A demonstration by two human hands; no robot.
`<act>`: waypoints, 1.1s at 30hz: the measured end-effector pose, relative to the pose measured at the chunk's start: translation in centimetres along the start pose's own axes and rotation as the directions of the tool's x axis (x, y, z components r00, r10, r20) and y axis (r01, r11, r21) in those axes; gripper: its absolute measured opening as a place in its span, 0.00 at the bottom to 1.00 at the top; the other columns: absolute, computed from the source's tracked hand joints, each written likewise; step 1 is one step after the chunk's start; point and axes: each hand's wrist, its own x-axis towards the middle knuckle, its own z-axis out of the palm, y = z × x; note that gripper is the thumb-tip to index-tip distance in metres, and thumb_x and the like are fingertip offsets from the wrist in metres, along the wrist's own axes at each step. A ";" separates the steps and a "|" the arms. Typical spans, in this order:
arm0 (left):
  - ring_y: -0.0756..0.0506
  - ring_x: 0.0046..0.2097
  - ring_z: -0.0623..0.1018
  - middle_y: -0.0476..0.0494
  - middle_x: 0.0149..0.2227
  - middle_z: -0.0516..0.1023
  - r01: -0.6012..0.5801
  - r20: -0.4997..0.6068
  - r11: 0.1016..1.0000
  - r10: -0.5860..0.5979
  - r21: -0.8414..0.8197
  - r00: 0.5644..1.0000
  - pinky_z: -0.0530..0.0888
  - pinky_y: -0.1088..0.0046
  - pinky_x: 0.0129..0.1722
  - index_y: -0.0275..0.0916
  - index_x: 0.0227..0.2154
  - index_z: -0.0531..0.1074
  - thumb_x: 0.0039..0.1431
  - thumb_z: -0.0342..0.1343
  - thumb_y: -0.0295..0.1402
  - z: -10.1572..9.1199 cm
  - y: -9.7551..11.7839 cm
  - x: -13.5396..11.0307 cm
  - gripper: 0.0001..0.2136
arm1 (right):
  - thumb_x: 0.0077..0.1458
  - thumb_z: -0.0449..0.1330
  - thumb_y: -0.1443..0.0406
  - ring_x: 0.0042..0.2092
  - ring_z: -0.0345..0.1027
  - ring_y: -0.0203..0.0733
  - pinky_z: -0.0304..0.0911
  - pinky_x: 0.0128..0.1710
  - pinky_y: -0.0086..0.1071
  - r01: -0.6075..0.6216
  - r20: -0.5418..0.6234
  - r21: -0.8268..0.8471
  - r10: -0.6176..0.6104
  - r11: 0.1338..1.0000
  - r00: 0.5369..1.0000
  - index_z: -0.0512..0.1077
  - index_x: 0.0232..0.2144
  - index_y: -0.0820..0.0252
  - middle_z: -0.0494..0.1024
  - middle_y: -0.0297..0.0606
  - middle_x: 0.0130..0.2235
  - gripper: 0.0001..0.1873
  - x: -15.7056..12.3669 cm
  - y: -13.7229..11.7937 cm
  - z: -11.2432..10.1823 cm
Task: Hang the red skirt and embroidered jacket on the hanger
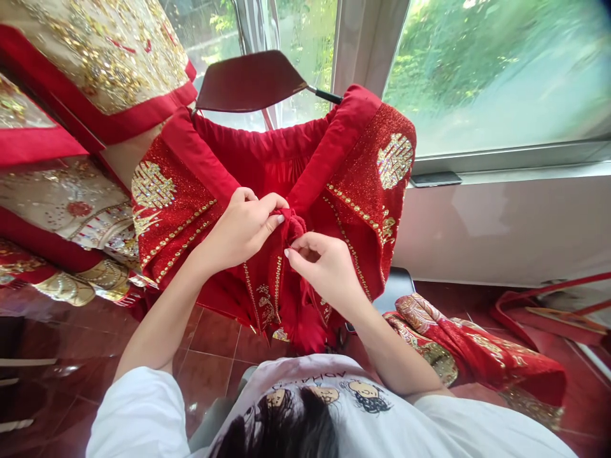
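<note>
A red skirt [367,172] with gold beadwork and silver-gold emblems hangs by its gathered waistband in front of me. At the middle of its front is a bunched red fabric tie [296,224], looped or knotted. My left hand [248,222] pinches the upper left of this tie between thumb and fingers. Just below and to the right, my right hand [324,264] has thumb and forefinger closed at the tie's lower edge. Whether a thin strand lies between those right fingertips is hard to make out.
A dark hanger [251,83] holds the skirt up by the window [496,76]. Cream and red embroidered garments [119,57] crowd the left. A phone [435,179] lies on the sill. Folded red brocade [482,350] rests at the lower right, near a red-framed chair [548,312].
</note>
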 end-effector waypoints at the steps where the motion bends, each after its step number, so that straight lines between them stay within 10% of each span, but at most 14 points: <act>1: 0.42 0.40 0.62 0.44 0.35 0.75 -0.004 0.006 1.000 0.004 0.010 1.000 0.64 0.65 0.43 0.38 0.42 0.71 0.64 0.43 0.33 0.1 0.0 0.0 0.12 | 0.48 0.60 0.65 0.21 0.57 0.29 0.52 0.23 0.25 -0.059 0.050 0.137 0.053 0.989 0.997 0.69 0.21 0.62 0.68 0.29 0.19 0.07 0.2 0.0 -0.3; 10: 0.45 0.33 0.71 0.47 0.32 0.76 -0.035 0.001 0.982 0.036 0.187 0.999 0.57 0.62 0.47 0.37 0.44 0.68 0.63 0.49 0.39 1.4 0.3 0.2 0.13 | 0.39 0.63 0.62 0.15 0.48 0.25 0.39 0.14 0.23 -0.331 0.150 0.668 0.315 0.666 0.937 0.64 0.15 0.61 0.61 0.26 0.13 0.13 1.1 0.0 -0.1; 14: 0.44 0.35 0.75 0.45 0.36 0.77 -0.148 -0.058 0.962 0.165 0.228 0.985 0.57 0.65 0.44 0.37 0.50 0.63 0.53 0.62 0.47 1.8 -0.4 -0.4 0.27 | 0.41 0.63 0.62 0.15 0.48 0.25 0.42 0.15 0.23 -0.265 0.093 0.655 0.273 0.707 0.957 0.65 0.15 0.61 0.59 0.25 0.12 0.13 0.9 0.2 -0.1; 20: 0.49 0.31 0.73 0.49 0.33 0.76 -0.383 -0.111 0.846 0.450 0.370 0.886 0.56 0.65 0.41 0.44 0.37 0.72 0.60 0.57 0.41 1.7 -0.5 -0.5 0.08 | 0.48 0.60 0.63 0.18 0.52 0.27 0.48 0.19 0.24 -0.117 -0.026 0.527 0.153 0.842 0.988 0.66 0.19 0.62 0.63 0.26 0.15 0.11 0.6 0.7 -0.1; 29: 0.49 0.29 0.71 0.46 0.30 0.76 -0.413 0.134 0.767 0.402 0.491 0.906 0.58 0.66 0.37 0.36 0.31 0.71 0.66 0.46 0.27 1.7 0.4 0.8 0.11 | 0.56 0.56 0.63 0.24 0.62 0.32 0.59 0.24 0.26 0.104 -0.197 0.273 -0.050 0.956 0.979 0.71 0.29 0.62 0.71 0.31 0.24 0.08 -0.5 1.7 0.7; 33: 0.48 0.32 0.73 0.45 0.32 0.78 -0.409 0.136 0.834 0.387 0.370 0.912 0.59 0.66 0.39 0.36 0.31 0.71 0.66 0.45 0.29 1.6 -0.3 0.5 0.11 | 0.54 0.57 0.67 0.36 0.69 0.38 0.67 0.36 0.32 0.192 -0.425 -0.016 -0.180 0.981 0.887 0.71 0.36 0.61 0.75 0.38 0.35 0.06 -1.2 3.2 1.6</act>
